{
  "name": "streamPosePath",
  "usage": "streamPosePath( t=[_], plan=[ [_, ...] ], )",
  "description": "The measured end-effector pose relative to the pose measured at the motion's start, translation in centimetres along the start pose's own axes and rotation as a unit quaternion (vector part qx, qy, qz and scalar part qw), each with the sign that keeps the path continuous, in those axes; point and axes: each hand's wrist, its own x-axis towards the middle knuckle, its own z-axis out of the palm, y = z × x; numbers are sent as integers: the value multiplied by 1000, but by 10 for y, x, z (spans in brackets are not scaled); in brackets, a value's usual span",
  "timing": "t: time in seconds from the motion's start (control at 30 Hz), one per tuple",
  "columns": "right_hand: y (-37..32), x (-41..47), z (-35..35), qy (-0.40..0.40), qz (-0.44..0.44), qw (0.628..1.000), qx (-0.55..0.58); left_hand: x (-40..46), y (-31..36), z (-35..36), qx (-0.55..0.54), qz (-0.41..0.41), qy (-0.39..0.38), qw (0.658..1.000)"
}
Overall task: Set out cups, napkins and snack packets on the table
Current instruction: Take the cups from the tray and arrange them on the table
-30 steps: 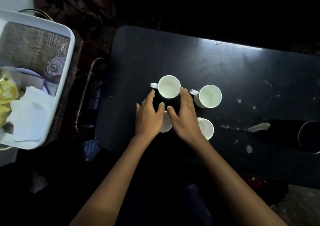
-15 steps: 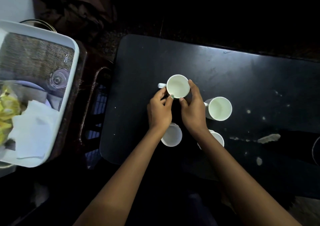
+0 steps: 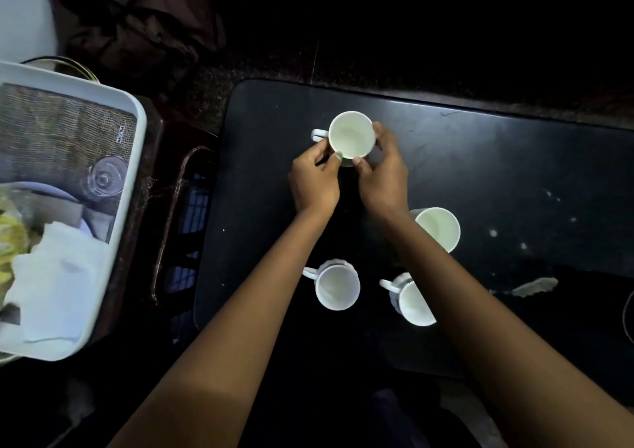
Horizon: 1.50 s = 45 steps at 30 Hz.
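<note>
Several white cups stand on the black table [image 3: 480, 159]. The far cup [image 3: 351, 133], handle pointing left, is held by both hands: my left hand [image 3: 314, 176] grips it from the left near the handle, my right hand [image 3: 384, 169] curls round its right side. A second cup [image 3: 439, 228] sits right of my right forearm. Two more, a near left cup [image 3: 338, 286] and a near right cup [image 3: 410, 300], stand between my forearms, the latter partly hidden by my right arm. White napkins [image 3: 55, 276] and yellow snack packets [image 3: 10, 245] lie in the tray at left.
A white tray [image 3: 127, 207] sits on a stand left of the table and also holds a clear glass [image 3: 104, 178]. A dark chair frame [image 3: 178, 221] fills the gap between tray and table. Pale scuffs [image 3: 531, 286] mark the table's right part.
Both hands left the near cups, closed round the far cup and carried it toward the table's far edge. The camera view shifted, so the other cups appear lower.
</note>
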Motion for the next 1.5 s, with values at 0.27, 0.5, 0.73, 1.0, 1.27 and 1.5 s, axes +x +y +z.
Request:
streamPosePath(
  t=[0.27, 0.5, 0.73, 1.0, 1.27, 1.5],
  plan=[
    [-1, 16, -1, -14, 3, 1000, -4, 13, 7, 4, -6, -4, 1, 1000],
    [-6, 3, -29, 38, -52, 997, -51, -12, 5, 3, -2, -56, 22, 998],
    [37, -44, -91, 129, 19, 991, -27, -89, -15, 22, -22, -90, -77, 993],
    [81, -81, -106, 81, 150, 985, 36, -128, -20, 44, 37, -121, -175, 977],
    [78, -78, -99, 60, 162, 981, 88, -119, -9, 53, 29, -89, -162, 982],
    [68, -40, -96, 48, 146, 984, 93, -101, 8, 66, 13, -78, -146, 986]
  ],
)
